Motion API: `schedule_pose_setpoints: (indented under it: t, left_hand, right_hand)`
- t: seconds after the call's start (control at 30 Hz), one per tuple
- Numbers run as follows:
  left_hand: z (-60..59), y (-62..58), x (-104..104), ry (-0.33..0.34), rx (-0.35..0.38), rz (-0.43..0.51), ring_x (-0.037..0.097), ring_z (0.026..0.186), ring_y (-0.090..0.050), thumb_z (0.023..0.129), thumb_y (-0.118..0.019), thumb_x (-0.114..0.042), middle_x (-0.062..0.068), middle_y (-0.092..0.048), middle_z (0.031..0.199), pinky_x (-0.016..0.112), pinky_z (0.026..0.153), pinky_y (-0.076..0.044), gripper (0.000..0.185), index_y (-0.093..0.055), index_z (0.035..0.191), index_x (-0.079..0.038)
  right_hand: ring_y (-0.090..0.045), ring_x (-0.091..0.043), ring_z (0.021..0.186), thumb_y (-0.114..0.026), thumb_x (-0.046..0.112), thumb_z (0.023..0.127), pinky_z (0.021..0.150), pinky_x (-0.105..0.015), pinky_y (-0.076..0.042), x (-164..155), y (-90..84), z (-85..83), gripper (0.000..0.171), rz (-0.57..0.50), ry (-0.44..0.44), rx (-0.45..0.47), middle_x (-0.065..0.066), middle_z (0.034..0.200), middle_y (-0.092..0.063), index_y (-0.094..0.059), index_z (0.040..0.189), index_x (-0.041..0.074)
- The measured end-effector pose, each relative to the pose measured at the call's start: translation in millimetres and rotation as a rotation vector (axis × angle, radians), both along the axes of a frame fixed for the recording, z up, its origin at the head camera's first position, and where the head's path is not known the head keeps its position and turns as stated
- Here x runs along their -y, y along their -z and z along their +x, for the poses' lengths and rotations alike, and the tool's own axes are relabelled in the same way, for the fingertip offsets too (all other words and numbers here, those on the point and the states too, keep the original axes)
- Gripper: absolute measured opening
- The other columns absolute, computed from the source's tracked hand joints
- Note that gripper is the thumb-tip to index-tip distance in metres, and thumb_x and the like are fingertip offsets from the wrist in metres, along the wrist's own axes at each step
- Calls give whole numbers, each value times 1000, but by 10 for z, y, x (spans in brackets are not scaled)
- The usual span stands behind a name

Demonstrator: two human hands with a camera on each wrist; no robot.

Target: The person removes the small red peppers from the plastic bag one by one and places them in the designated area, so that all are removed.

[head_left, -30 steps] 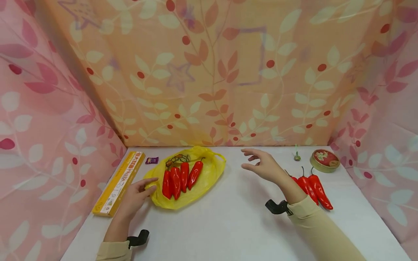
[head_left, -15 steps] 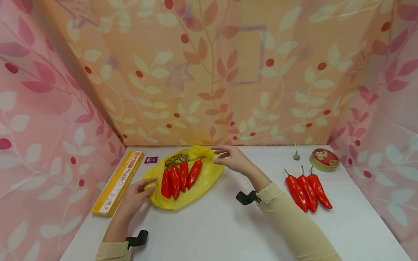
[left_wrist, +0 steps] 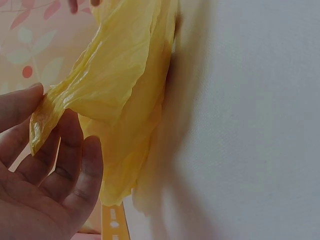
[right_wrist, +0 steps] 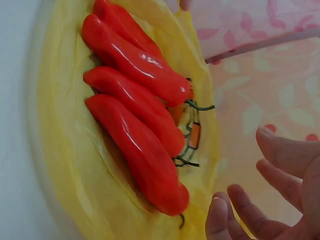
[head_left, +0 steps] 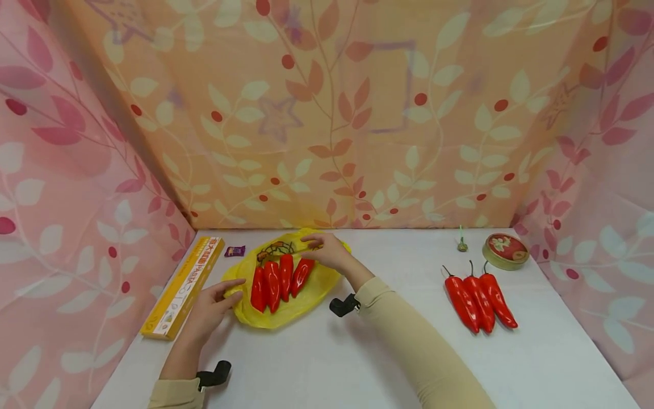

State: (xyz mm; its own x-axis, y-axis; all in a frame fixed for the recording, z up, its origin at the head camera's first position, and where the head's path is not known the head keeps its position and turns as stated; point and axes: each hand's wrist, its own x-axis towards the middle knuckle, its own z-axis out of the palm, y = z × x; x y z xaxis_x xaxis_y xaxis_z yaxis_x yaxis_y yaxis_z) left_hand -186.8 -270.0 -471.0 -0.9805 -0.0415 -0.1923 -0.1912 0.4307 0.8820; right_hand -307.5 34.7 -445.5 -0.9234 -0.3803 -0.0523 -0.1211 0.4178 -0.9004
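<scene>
Head view, white table [head_left: 357,363], pink leaf-print curtains [head_left: 76,142], orange curtain [head_left: 327,113] behind

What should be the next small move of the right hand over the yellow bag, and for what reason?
Probably pinch the far edge of the yellow bag. The right hand hovers open at that edge beside the four red peppers, holding nothing, while the left hand already pinches the near edge.

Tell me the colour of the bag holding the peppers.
Yellow; the plastic bag shows best in the right wrist view.
</scene>
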Motion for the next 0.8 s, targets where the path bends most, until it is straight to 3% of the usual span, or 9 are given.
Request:
schedule_pose_setpoints:
  t: [0.23, 0.57, 0.8]
  left_hand:
    - [5, 12, -20, 4, -3, -5, 26, 116, -46, 99, -65, -33, 13, -51, 142, 20, 85, -53, 44, -61, 141, -18]
    - [-5, 23, -10, 19, 0, 0, 26, 122, -45, 99, -64, -36, 12, -48, 148, 22, 89, -52, 45, -60, 141, -20]
    - [3, 13, -1, 4, 7, 4, 26, 120, -45, 99, -65, -36, 11, -49, 147, 22, 89, -53, 46, -60, 142, -20]
  right_hand:
    - [-60, -31, 117, -76, 27, 91, 96, -43, -54, 249, 120, -19, 46, 96, 66, 32, -18, 133, -62, -66, 134, 14]
    - [-58, -26, 110, -78, 24, 89, 99, -41, -52, 332, 188, -20, 48, 134, 214, 59, -13, 134, -62, -65, 133, 9]
    - [-57, -25, 100, -79, 21, 87, 96, -38, -53, 350, 281, -35, 50, 181, 204, 73, -14, 126, -64, -65, 133, 8]
